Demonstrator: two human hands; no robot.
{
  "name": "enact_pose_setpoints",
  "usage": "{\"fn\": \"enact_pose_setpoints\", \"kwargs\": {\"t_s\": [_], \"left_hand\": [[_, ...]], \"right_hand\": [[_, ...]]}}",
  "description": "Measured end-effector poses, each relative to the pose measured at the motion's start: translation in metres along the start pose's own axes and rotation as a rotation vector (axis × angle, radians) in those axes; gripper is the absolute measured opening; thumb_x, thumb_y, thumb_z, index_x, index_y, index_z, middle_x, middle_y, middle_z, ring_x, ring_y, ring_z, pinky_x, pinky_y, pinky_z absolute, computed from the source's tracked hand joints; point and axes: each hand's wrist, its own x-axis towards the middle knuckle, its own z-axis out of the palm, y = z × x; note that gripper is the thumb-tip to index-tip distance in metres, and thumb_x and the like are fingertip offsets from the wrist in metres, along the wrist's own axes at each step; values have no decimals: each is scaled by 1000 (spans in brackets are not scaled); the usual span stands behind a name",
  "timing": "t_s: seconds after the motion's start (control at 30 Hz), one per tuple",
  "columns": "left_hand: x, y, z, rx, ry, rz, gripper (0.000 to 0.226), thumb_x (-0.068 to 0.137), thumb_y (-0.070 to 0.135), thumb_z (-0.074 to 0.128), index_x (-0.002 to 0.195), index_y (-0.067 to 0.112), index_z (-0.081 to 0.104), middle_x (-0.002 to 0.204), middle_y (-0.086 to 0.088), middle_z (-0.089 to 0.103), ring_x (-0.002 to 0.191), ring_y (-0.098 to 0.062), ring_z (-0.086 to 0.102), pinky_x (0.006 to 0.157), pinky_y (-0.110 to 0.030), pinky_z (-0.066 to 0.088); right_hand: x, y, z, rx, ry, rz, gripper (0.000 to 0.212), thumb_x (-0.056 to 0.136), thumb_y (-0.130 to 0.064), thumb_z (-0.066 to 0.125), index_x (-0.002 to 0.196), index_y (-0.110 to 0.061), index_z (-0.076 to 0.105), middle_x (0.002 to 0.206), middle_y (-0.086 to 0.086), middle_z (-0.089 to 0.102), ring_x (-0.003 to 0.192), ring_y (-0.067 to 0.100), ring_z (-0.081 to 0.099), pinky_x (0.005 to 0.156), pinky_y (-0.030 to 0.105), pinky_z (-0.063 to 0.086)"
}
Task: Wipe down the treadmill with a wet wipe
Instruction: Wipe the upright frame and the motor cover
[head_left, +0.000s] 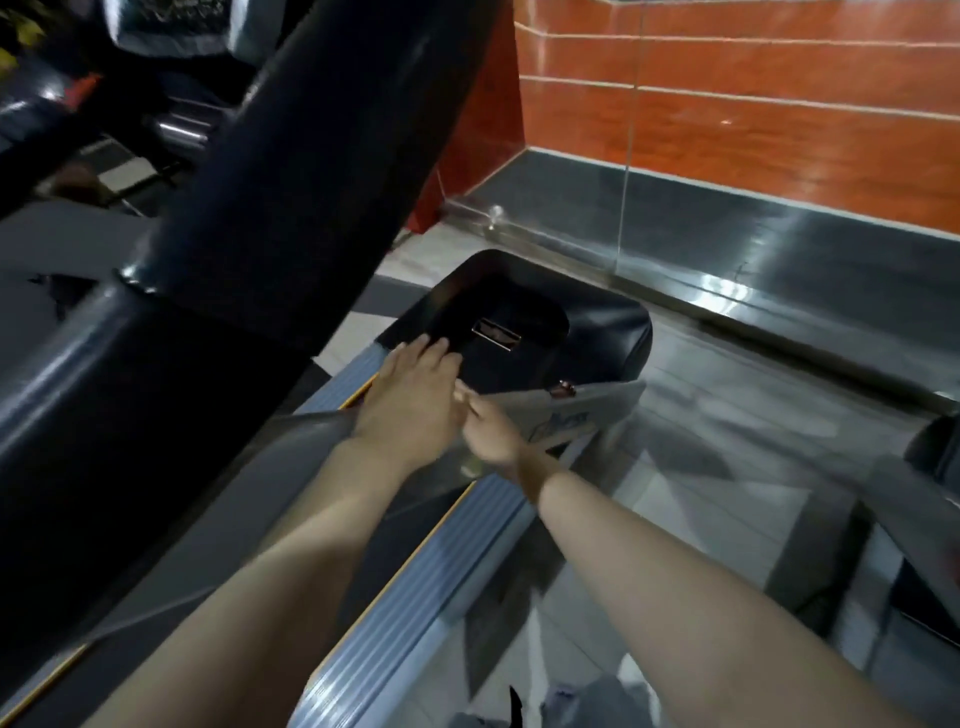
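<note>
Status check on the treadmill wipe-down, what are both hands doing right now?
Left hand flat, fingers straight, on the black motor cover. Right hand pinching a pale packet at the side rail. No wipe visible yet. Upright post close on the left.

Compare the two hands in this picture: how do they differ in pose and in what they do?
The left hand lies flat with straight fingers on the black treadmill cover; the right hand is curled and pinches a grey packet. The left hand holds nothing that shows; the right hand holds the packet beside the cover. The left hand reaches farther forward than the right. Both are bare and nearly touch each other.
</note>
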Motion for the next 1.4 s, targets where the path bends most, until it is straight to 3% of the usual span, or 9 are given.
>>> {"fn": "enact_pose_setpoints", "kwargs": {"t_s": [0.23,0.37,0.53,0.67,0.83,0.93,1.17,1.3,1.4], "left_hand": [[49,28,43,21,-225,-186,45,99,26,41,141,11,44,150,-8,42,136,-29,39,110,-39,29],[84,29,63,-23,-453,-271,43,97,35,45,134,14,47,142,-7,49,128,-28,49,105,-41,39],[133,26,83,-74,-658,-305,48,96,44,48,136,18,47,142,-5,50,123,-27,53,99,-37,43],[176,51,122,-67,-787,-201,36,88,50,55,112,24,49,126,-4,58,105,-22,57,88,-36,46],[237,62,151,-44,-881,-151,59,84,57,60,133,25,49,132,0,55,115,-21,54,88,-33,41],[265,68,165,-138,-976,-97,37,82,53,61,112,31,59,108,6,64,94,-14,60,78,-31,44],[313,78,209,-219,-966,-36,47,80,53,67,115,23,54,107,3,62,95,-18,59,85,-34,49],[340,70,230,-476,-1014,-65,48,85,43,71,125,23,54,121,1,61,109,-18,59,98,-35,47],[365,61,248,-679,-1027,-132,54,83,52,71,126,21,58,125,3,61,117,-15,56,106,-37,44]], "right_hand": [[60,134,-31,-379,-54,-259,64,65,-9,72,126,-11,51,122,17,65,114,31,64,96,42,49],[53,119,-29,-20,-102,-192,38,100,-7,44,137,-2,53,142,13,51,137,20,42,119,31,19],[75,185,-61,-110,-8,31,56,99,-37,22,144,-15,46,148,4,46,140,26,35,117,32,19],[99,213,-64,-276,-30,-161,57,101,-31,16,135,-10,55,142,6,54,134,32,45,112,45,31],[109,238,-72,-269,48,-194,38,99,-34,41,132,-28,59,136,-9,59,128,26,50,102,42,35],[117,254,-72,-235,85,-261,37,90,-23,57,125,-28,64,124,-7,66,121,27,55,103,44,39],[142,256,-115,244,569,287,23,97,-16,52,111,-20,70,98,-10,65,89,2,55,80,13,42],[146,283,-95,252,114,255,30,98,-22,51,123,-30,64,115,-5,65,109,9,59,97,33,46],[155,310,-98,222,18,270,34,102,-21,46,132,-26,59,137,-3,57,136,11,39,111,29,31]]}}
